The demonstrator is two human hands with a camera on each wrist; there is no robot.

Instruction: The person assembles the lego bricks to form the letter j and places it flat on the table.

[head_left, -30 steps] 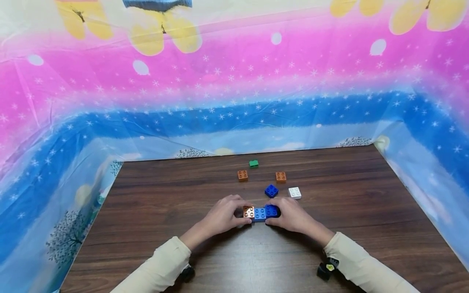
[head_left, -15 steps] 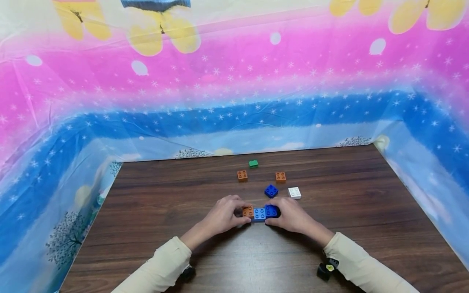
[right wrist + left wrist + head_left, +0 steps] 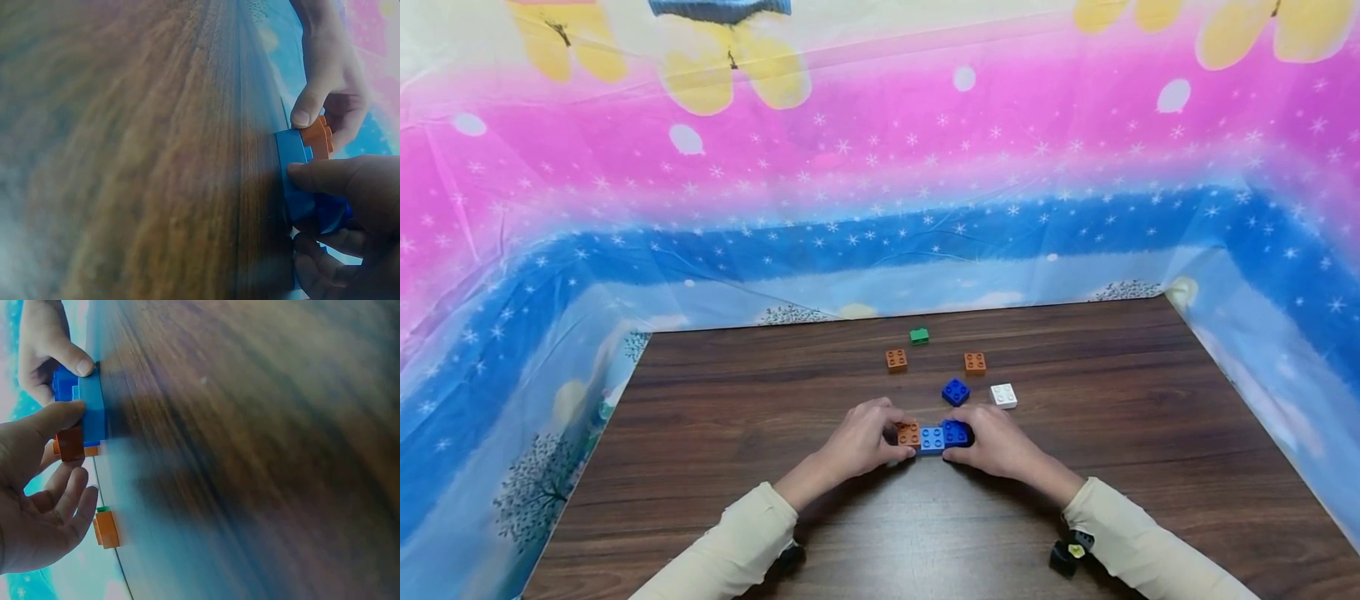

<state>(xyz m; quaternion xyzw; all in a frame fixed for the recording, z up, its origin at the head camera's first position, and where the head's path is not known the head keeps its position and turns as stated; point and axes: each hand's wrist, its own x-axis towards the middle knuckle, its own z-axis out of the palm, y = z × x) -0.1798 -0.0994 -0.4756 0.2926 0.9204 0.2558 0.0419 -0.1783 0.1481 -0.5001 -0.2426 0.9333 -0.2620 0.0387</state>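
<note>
Nearest me, two pale sleeves (image 3: 722,542) reach in over the wooden table (image 3: 737,400); the left cuff sits a touch further in than a moment ago. Just past them, the left hand (image 3: 862,437) pinches an orange brick (image 3: 908,435) between thumb and fingers, and the right hand (image 3: 1000,442) grips a dark blue brick (image 3: 955,433) the same way. Between the two shows a light blue brick (image 3: 932,438); from the wrist views it lies lower, with the other two seated on its ends and its middle studs bare. Whether it touches the table, I can't be sure.

Very little has changed over the last second: the bright glint on the held orange top has gone, while row and hands keep practically the same spot. I take that for a slight tilt at most, with the work at a steadying or pressing stage rather than any brick being added.

Beyond the right hand's fingers lie a loose dark blue brick (image 3: 956,392) and, to its right, a white brick (image 3: 1003,396). Farther back sit two loose orange ones, left (image 3: 896,361) and right (image 3: 974,363), then a green brick (image 3: 919,336), all unchanged, before the printed cloth (image 3: 850,167).
</note>
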